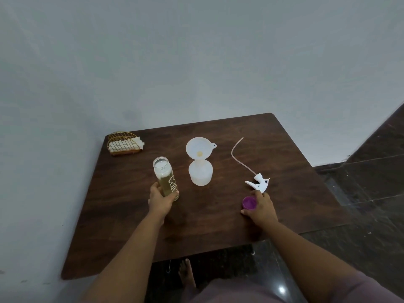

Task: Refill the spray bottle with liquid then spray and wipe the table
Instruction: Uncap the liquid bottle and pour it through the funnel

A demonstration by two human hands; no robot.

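The squat translucent white plastic spray bottle stands upright near the middle of the dark brown wooden surface, its trigger head removed. A translucent white plastic funnel sits in its neck, with a yellowish spot visible at the funnel's throat. Left of it, the left hand grips the lower part of a clear glass bottle with white lettering, fingers and thumb curled round it; the bottle is uncapped, leans slightly, and holds yellowish liquid in its lower portion. To the right of the spray bottle, the white plastic trigger sprayer head lies on its side on the surface, its long pale dip tube curving away toward the far edge. Just in front of the sprayer head, the right hand holds a small purple cap between curled fingers and thumb, down at the surface. At the far left corner stands a gold wire napkin holder with white napkins inside, next to the grey wall.
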